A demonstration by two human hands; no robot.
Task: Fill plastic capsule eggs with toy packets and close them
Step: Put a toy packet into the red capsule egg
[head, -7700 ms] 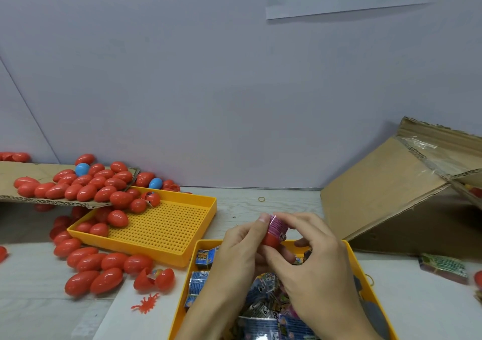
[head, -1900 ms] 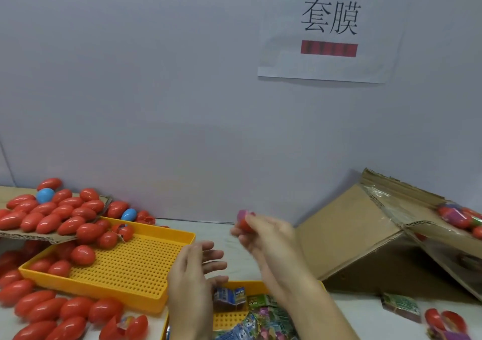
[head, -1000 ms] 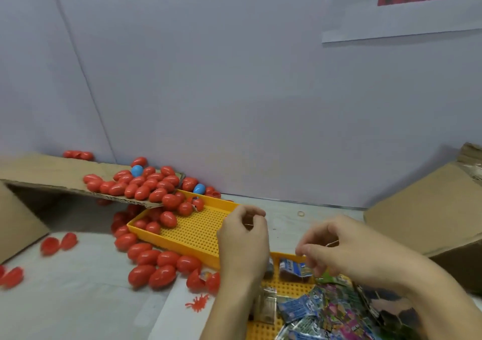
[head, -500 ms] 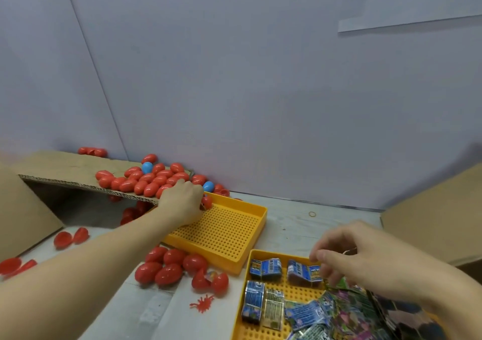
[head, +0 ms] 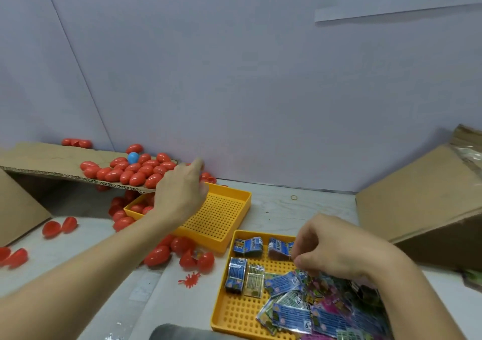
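Many closed red capsule eggs and one blue egg lie on a cardboard flap at the back left. My left hand reaches over the back corner of a yellow perforated tray into the eggs there; its back faces me and its fingers are mostly hidden. A second yellow tray in front holds several toy packets. My right hand hovers over it, fingers loosely curled, fingertips just above the packets, with nothing visibly between them.
More red eggs and an opened egg lie on the table beside the trays, with a small red toy bug. Loose egg halves lie at the left. A tilted cardboard box stands at the right.
The closed egg left my right hand to the right. My left hand reached out to the eggs at the far tray's back corner, and my right hand lowered over the packet tray.
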